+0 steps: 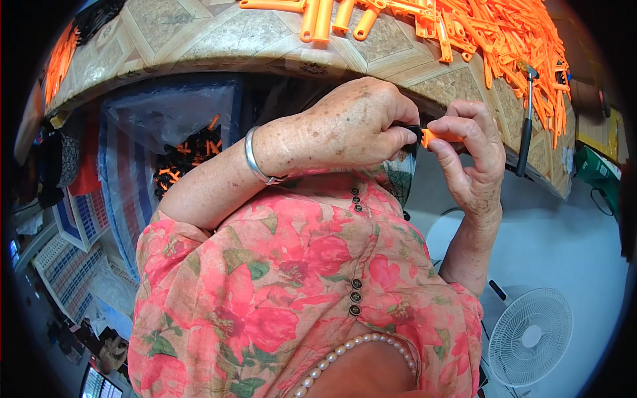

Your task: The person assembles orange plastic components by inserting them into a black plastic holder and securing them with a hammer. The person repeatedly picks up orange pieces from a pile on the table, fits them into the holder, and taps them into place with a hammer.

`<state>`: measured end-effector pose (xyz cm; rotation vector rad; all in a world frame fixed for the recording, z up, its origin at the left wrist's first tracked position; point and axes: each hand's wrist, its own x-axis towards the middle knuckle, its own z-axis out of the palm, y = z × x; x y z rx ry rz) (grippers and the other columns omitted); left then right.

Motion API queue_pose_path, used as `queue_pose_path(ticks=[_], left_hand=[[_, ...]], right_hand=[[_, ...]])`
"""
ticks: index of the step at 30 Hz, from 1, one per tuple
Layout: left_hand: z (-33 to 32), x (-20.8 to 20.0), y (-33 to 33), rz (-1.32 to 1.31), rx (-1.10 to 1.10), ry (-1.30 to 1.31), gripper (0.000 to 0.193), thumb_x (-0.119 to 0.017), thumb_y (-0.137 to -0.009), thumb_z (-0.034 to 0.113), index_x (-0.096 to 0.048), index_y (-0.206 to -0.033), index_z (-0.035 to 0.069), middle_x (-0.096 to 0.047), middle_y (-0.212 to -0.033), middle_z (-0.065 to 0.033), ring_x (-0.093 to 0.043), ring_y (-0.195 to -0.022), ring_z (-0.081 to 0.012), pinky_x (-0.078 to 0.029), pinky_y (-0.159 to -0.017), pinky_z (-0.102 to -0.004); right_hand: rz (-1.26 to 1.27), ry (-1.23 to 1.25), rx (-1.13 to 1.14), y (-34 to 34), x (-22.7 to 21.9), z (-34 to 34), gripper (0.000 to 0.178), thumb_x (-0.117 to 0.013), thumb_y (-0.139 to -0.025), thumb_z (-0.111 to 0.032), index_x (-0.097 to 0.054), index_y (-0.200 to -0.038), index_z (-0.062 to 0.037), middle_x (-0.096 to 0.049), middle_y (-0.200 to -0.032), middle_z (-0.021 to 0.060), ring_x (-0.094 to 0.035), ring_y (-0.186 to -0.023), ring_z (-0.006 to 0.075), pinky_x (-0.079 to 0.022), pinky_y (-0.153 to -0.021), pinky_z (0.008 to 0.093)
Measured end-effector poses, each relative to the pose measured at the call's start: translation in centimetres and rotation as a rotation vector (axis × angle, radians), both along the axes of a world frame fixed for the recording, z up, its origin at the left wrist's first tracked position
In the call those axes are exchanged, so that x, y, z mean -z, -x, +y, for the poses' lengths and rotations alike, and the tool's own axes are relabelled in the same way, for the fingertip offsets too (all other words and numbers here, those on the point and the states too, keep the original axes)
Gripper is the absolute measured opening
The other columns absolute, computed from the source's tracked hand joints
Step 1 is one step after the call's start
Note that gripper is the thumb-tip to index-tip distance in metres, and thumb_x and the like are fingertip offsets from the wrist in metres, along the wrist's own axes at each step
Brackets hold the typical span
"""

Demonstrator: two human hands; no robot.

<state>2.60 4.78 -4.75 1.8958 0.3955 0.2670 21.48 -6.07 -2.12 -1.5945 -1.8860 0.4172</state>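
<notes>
My left hand (pixel 361 123), with a silver bangle at the wrist, pinches a small black part (pixel 413 130) between thumb and bent fingers. Facing it, my right hand (pixel 470 149) grips an orange plastic handle (pixel 446 136) between thumb and fingers. The two pieces meet end to end just off the table's front edge; whether they are joined I cannot tell. My fingers cover much of both. Beyond my hands, loose orange handles (pixel 323 20) lie on the wood-patterned table (pixel 265 50).
A big heap of orange plastic pieces (pixel 511 40) fills the table's right side. A hammer (pixel 526 119) with a black grip leans over the edge there. At left stands a striped bag (pixel 123 159) holding black-and-orange pieces (pixel 189 156). A white fan (pixel 531 337) is at lower right.
</notes>
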Motion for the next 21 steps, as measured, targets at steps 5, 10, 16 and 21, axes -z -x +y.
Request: queue_pose_path(ticks=[5,10,16,21], left_hand=[[-0.1,0.4,0.0,-0.022,-0.019,-0.052,0.016,-0.060,-0.087,0.008,-0.066,-0.097,-0.003,-0.064,-0.069,-0.0118,-0.062,-0.062,-0.0162,-0.051,-0.060,-0.0314],[0.0,-0.1,0.1,-0.003,0.003,0.112,0.015,-0.059,-0.090,0.009,-0.065,-0.097,-0.003,-0.061,-0.066,-0.0052,-0.058,-0.060,-0.0100,-0.049,-0.057,-0.0262],[0.2,0.0,0.4,-0.003,0.052,0.435,0.014,-0.059,-0.094,0.011,-0.064,-0.097,-0.002,-0.055,-0.067,0.0035,-0.051,-0.060,-0.0030,-0.046,-0.054,-0.0207],[0.2,0.0,0.3,0.039,0.041,0.367,0.014,-0.059,-0.094,0.011,-0.064,-0.098,-0.001,-0.056,-0.068,0.0028,-0.051,-0.061,-0.0034,-0.047,-0.055,-0.0206]], right_hand=[[-0.108,-0.068,0.002,0.0,0.2,0.1,0.024,-0.078,-0.071,-0.010,-0.068,-0.093,-0.0112,-0.062,-0.094,0.0056,-0.060,-0.081,0.0207,-0.041,-0.078,0.0337],[-0.092,-0.133,0.035,0.3,0.4,-0.1,0.024,-0.078,-0.073,-0.007,-0.068,-0.094,-0.0096,-0.061,-0.095,0.0063,-0.060,-0.081,0.0191,-0.046,-0.071,0.0305],[0.147,-0.093,0.042,0.0,0.0,-0.3,0.022,-0.075,-0.076,-0.003,-0.068,-0.097,-0.0072,-0.060,-0.097,0.0075,-0.062,-0.079,0.0161,-0.048,-0.061,0.0240],[0.129,-0.062,0.028,0.3,-0.3,-0.2,0.022,-0.076,-0.075,-0.004,-0.067,-0.096,-0.0069,-0.061,-0.098,0.0079,-0.064,-0.079,0.0174,-0.048,-0.066,0.0267]])
